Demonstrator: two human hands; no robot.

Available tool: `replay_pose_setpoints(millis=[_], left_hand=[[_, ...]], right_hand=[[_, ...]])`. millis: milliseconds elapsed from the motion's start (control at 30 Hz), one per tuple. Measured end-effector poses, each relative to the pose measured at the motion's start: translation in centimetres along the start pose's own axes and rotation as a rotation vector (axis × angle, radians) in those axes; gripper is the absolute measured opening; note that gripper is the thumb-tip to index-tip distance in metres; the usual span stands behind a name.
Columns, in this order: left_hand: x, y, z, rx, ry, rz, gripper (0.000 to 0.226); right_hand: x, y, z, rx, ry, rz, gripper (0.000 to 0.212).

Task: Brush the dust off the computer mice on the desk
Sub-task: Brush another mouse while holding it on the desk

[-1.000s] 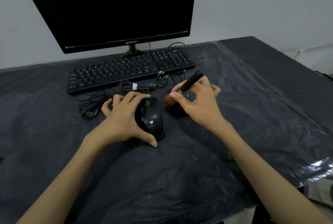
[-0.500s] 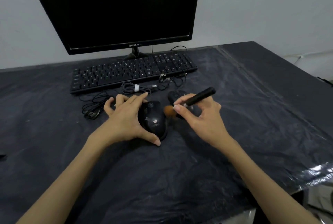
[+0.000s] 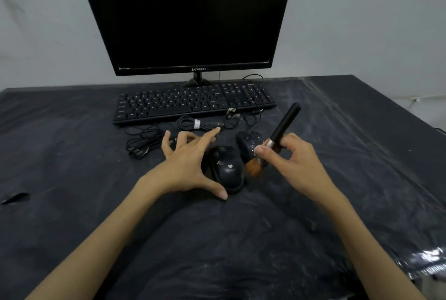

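Mouse [image 3: 228, 169] lies between the hands: left hand [image 3: 185, 167], fingers spread, steadies its left side; right hand [image 3: 293, 164] pinches brush [image 3: 277, 140], bristles touching its right edge.

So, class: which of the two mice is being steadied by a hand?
The nearer mouse, marked with a small heart: the left hand braces it. The farther mouse lies untouched behind the brush.

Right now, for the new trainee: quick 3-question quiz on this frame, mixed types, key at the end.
1. True or false: the right hand holds the brush.
2. The brush's bristles are beside which mouse: A) near mouse B) far mouse?
3. Fill in: the left hand has its fingers ____ and its thumb by the near mouse.

Key: 1 true; 2 A; 3 spread.
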State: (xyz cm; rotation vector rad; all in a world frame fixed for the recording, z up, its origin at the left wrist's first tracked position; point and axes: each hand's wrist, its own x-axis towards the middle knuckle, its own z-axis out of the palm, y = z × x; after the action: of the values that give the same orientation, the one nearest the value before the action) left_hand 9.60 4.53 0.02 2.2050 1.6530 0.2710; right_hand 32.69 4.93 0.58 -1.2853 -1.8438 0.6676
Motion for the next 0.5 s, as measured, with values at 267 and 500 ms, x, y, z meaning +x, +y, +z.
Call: replay_pose_setpoints(millis=[267,500], left_hand=[[-0.8,-0.5,-1.8,-0.556,0.139,0.151,0.040],[-2.0,0.6,-1.0,-0.951,0.301,0.189,0.024]], right_hand=[[1.4,-2.6,2.6,-0.461,-0.259,-0.297,0.058],[1.2,-3.4,4.3,-0.481,-0.196,-0.378,0.058]])
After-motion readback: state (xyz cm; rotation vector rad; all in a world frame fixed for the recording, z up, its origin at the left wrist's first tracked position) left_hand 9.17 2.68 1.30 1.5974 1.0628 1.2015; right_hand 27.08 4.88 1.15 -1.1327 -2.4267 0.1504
